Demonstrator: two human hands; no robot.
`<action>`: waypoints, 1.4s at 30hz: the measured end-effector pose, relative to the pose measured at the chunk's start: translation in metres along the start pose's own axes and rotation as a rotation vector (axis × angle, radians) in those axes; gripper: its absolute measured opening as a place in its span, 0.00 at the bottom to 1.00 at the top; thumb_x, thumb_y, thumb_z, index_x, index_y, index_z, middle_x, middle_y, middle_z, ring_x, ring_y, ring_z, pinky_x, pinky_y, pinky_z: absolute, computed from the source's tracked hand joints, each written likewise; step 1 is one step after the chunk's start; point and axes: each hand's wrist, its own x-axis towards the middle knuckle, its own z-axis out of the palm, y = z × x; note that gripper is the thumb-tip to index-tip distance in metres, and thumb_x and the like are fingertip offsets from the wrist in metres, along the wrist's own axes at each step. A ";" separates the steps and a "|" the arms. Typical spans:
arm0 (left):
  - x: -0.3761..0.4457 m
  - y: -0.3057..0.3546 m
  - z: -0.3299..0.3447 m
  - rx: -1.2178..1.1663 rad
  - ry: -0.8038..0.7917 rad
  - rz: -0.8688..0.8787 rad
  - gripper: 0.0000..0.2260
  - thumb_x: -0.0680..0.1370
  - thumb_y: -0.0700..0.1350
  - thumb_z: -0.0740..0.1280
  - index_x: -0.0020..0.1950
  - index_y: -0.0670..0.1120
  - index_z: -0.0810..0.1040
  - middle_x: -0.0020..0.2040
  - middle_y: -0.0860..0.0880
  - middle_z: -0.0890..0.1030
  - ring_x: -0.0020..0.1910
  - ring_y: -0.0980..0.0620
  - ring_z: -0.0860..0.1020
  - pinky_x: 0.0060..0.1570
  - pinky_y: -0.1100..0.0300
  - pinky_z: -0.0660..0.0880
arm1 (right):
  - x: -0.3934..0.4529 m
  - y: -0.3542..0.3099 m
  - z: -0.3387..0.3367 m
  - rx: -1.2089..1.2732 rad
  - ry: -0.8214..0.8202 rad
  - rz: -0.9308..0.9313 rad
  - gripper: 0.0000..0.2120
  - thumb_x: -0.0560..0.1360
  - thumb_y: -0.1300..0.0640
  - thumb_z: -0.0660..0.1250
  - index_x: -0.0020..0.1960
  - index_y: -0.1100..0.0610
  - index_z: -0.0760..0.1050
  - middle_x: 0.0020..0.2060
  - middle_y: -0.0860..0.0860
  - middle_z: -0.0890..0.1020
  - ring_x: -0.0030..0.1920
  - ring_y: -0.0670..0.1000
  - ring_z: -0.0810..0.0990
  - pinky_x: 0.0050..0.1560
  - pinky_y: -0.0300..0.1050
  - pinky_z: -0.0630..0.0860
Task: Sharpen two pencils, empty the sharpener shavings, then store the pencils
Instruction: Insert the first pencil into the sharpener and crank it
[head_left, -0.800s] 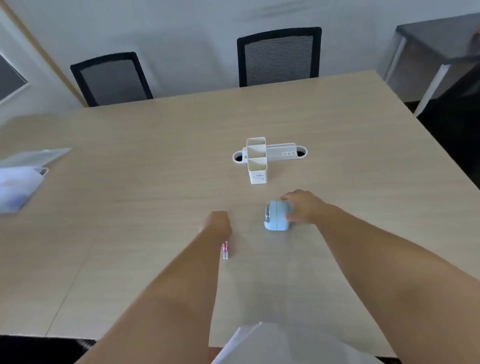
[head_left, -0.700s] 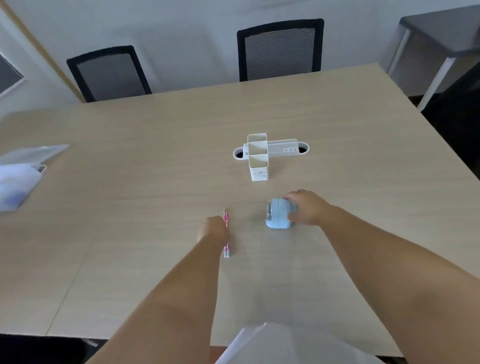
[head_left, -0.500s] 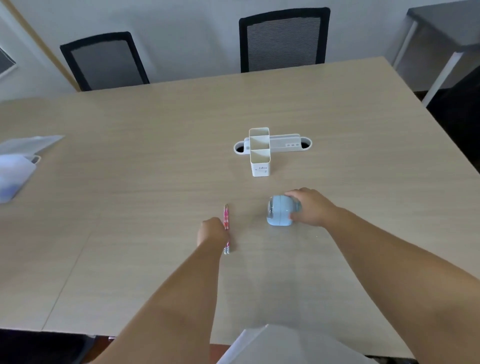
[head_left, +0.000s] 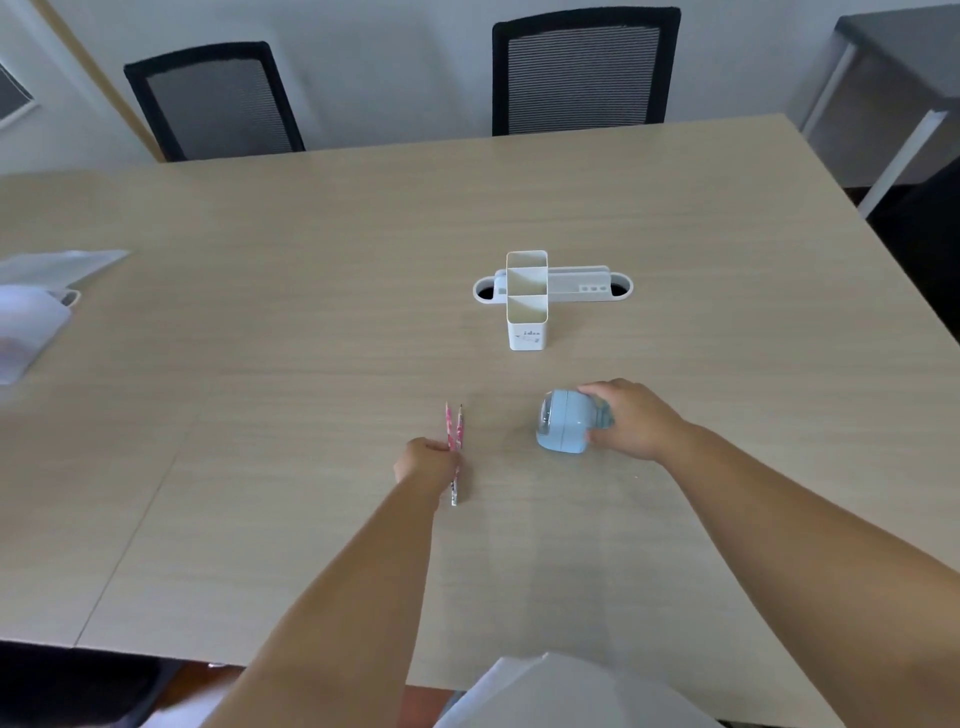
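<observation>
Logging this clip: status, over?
Left hand shut on two pink pencils. Right hand gripping blue sharpener. White pencil holder empty, path clear.

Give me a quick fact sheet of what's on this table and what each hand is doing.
surface: wooden table
left hand: closed on two pink pencils, tips pointing away
right hand: gripping blue sharpener, tilted on the table
holder: white pencil holder, upright, compartments look empty
behind holder: white cable port
far side: two black chairs
</observation>
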 end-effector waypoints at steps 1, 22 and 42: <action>-0.002 -0.001 -0.002 -0.073 0.018 0.018 0.05 0.69 0.42 0.73 0.39 0.49 0.79 0.39 0.47 0.83 0.38 0.47 0.79 0.40 0.59 0.75 | 0.000 0.000 0.000 -0.003 0.000 -0.007 0.32 0.68 0.51 0.71 0.70 0.47 0.65 0.64 0.52 0.72 0.65 0.54 0.69 0.63 0.50 0.70; -0.001 0.023 -0.009 0.338 -0.174 0.564 0.07 0.76 0.40 0.68 0.48 0.49 0.85 0.40 0.49 0.82 0.39 0.51 0.77 0.39 0.61 0.73 | 0.007 -0.004 0.004 0.057 0.012 0.021 0.33 0.66 0.52 0.74 0.68 0.50 0.68 0.62 0.49 0.76 0.62 0.51 0.74 0.61 0.46 0.71; 0.013 0.063 0.028 0.436 -0.256 0.775 0.07 0.75 0.40 0.68 0.50 0.48 0.85 0.45 0.47 0.81 0.45 0.51 0.76 0.45 0.61 0.69 | 0.007 -0.008 0.003 0.087 0.054 0.005 0.31 0.65 0.56 0.75 0.66 0.52 0.72 0.60 0.50 0.79 0.59 0.52 0.76 0.60 0.45 0.72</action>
